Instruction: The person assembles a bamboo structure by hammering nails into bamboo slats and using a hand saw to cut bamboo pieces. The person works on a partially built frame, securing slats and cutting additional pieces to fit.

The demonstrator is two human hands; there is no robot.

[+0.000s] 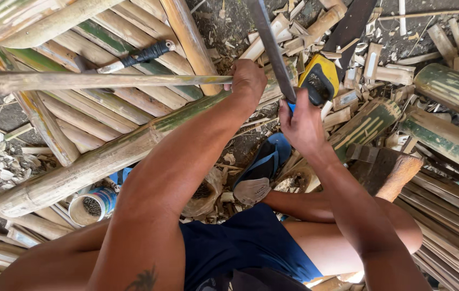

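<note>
My left hand [249,80] is closed around the end of a thin bamboo slat [94,81] that runs level out to the left. The hand rests on a thick green-yellow bamboo pole [105,159] lying slantwise across the middle. My right hand [301,125] grips the blue-ended handle of a long grey blade [271,46] that points up and away, its edge close beside my left hand. A handsaw with a yellow and black handle [321,79] lies just right of the blade.
A frame of bamboo poles [127,32] fills the upper left, with a black-handled knife [142,55] lying on it. A tin can [92,204] stands at the lower left. A blue sandal [262,164], bamboo offcuts [372,59] and green bamboo lengths [450,89] cover the ground.
</note>
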